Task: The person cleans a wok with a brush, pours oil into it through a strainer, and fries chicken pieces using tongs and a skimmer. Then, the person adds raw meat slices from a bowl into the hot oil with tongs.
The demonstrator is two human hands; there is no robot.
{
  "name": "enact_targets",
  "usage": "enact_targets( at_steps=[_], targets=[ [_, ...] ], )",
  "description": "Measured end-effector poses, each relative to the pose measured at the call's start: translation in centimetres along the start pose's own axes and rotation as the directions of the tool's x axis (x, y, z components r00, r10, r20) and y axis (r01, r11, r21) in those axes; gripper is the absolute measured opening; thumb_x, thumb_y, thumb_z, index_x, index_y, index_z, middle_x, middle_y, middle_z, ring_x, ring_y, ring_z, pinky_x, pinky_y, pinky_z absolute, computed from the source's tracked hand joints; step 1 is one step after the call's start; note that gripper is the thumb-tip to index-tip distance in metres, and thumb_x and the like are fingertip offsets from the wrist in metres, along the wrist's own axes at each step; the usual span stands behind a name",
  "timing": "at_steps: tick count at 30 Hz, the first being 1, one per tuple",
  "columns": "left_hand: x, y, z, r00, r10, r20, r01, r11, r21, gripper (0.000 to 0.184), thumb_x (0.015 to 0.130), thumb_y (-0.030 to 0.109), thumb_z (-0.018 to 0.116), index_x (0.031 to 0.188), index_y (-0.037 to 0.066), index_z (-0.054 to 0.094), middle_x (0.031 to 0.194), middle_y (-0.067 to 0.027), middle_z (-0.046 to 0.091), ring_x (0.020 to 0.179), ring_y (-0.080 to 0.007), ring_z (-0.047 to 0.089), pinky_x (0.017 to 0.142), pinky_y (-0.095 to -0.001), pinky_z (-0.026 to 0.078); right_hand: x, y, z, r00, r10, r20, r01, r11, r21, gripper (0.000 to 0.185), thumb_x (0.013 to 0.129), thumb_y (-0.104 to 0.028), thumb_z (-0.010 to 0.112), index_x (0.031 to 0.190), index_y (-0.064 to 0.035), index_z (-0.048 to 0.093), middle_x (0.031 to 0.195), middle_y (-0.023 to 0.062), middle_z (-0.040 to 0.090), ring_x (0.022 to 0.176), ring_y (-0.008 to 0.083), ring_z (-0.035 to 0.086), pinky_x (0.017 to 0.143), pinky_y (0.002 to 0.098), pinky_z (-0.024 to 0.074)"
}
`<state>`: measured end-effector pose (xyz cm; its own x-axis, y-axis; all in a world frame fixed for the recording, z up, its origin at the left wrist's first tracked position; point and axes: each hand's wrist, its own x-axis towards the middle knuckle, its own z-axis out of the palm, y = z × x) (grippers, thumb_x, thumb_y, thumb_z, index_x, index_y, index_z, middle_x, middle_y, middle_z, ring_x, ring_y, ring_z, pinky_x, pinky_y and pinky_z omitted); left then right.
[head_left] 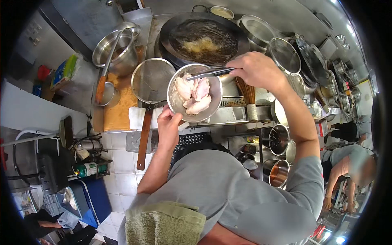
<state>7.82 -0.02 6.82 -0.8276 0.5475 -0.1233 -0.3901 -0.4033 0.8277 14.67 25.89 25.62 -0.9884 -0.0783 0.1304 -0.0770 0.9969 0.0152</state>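
Tongs in the Bowl of Meat

I grasp the bowl (214, 97) by its near left rim with the fingers of my left hand (168, 124). The fingers of my right hand (255, 69) are closed around the tongs (216, 72), whose tips reach over the rim to the meat (200, 90). I cannot tell whether they grip a piece. The meat lies inside the bowl, pale and in several pieces.

Just beyond the bowl sits the wok (243, 40), with dark oil (222, 45) and a yellowish, foamy patch in it. The strainer (153, 81) is just left of the bowl, its wooden handle pointing toward me. Farther left, the pot (130, 55) stands on the surface (118, 116). The brush (246, 93) is right of the bowl.
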Motion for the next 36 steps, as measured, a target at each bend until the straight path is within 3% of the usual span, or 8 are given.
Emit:
enact_targets(
  at_steps=[7,10,14,18,22,28,32,36],
  targets=[
    [-0.5,0.9,1.4,0.989,-0.149,0.015,0.150,0.981,-0.125,0.027,0.082,0.007,0.049,0.108,0.001,0.055,0.105,-0.0092,0.061,0.096,-0.0189,0.060,0.085,-0.0439,0.050,-2.4,-1.8,-4.1,0.991,0.094,-0.095,-0.095,0.995,-0.001,0.022,0.079,-0.018,0.065,0.095,-0.0041,0.067,0.089,0.0121,0.067,0.083,0.0326,0.062,0.071,0.0398,0.0495],
    [-0.4,0.9,1.4,0.991,-0.133,-0.008,0.132,0.985,-0.108,0.024,0.082,0.007,0.049,0.105,0.001,0.055,0.103,-0.0085,0.061,0.094,-0.0188,0.060,0.084,-0.0438,0.051,-1.8,0.6,-3.6,0.987,0.025,-0.158,-0.013,0.997,0.082,0.022,0.080,-0.018,0.065,0.096,-0.0037,0.068,0.091,0.0136,0.067,0.082,0.0333,0.062,0.074,0.0399,0.0493],
    [-0.3,0.4,0.6,0.996,-0.091,-0.012,0.089,0.989,-0.117,0.024,0.082,0.006,0.048,0.104,0.001,0.056,0.102,-0.0083,0.060,0.095,-0.0183,0.059,0.085,-0.0454,0.051,-0.3,4.7,-5.7,0.941,0.261,-0.216,-0.236,0.962,0.134,0.025,0.082,-0.020,0.064,0.101,-0.0045,0.067,0.088,0.0167,0.066,0.083,0.0342,0.062,0.075,0.0396,0.0486],
    [-1.4,0.9,0.6,0.983,-0.121,-0.140,0.102,0.986,-0.133,0.029,0.079,0.003,0.047,0.106,0.000,0.056,0.105,-0.0092,0.060,0.096,-0.0197,0.058,0.085,-0.0461,0.051,3.3,10.7,-2.9,0.952,0.281,-0.118,-0.285,0.958,-0.015,0.027,0.084,-0.025,0.061,0.101,-0.0044,0.066,0.092,0.0192,0.065,0.086,0.0338,0.063,0.076,0.0411,0.0491],
    [-3.2,0.7,-0.5,0.978,-0.096,-0.183,0.075,0.990,-0.119,0.028,0.078,0.001,0.047,0.103,0.000,0.057,0.102,-0.0097,0.061,0.092,-0.0198,0.060,0.080,-0.0438,0.053,7.1,14.9,3.9,0.811,0.573,0.121,-0.526,0.803,-0.280,0.032,0.081,-0.029,0.060,0.106,-0.0084,0.065,0.104,0.0150,0.066,0.100,0.0314,0.062,0.086,0.0425,0.0494],
    [-4.6,0.3,-1.4,0.951,-0.057,-0.303,0.028,0.995,-0.098,0.023,0.080,0.000,0.047,0.099,-0.002,0.059,0.098,-0.0111,0.063,0.087,-0.0201,0.063,0.076,-0.0389,0.054,10.7,19.0,9.2,0.722,0.692,-0.011,-0.687,0.715,-0.134,0.033,0.083,-0.023,0.053,0.109,-0.0049,0.061,0.109,0.0186,0.064,0.104,0.0365,0.060,0.089,0.0439,0.0487],
    [-4.6,0.2,-1.8,0.952,-0.033,-0.303,0.007,0.996,-0.087,0.024,0.081,0.000,0.047,0.101,-0.003,0.059,0.099,-0.0111,0.063,0.088,-0.0202,0.063,0.077,-0.0381,0.054,11.2,20.2,4.1,0.851,0.494,-0.175,-0.517,0.847,-0.122,0.040,0.086,-0.037,0.056,0.096,0.0008,0.065,0.097,0.0244,0.064,0.095,0.0392,0.061,0.084,0.0470,0.0479],
    [-3.5,0.0,-1.9,0.967,0.018,-0.255,-0.028,0.999,-0.037,0.027,0.082,0.000,0.048,0.107,-0.002,0.059,0.101,-0.0129,0.064,0.090,-0.0211,0.064,0.077,-0.0376,0.054,7.2,12.1,-4.7,0.932,0.301,-0.202,-0.259,0.942,0.213,0.036,0.087,-0.027,0.060,0.109,0.0015,0.062,0.095,0.0212,0.066,0.087,0.0309,0.065,0.077,0.0383,0.0485]
  ],
)
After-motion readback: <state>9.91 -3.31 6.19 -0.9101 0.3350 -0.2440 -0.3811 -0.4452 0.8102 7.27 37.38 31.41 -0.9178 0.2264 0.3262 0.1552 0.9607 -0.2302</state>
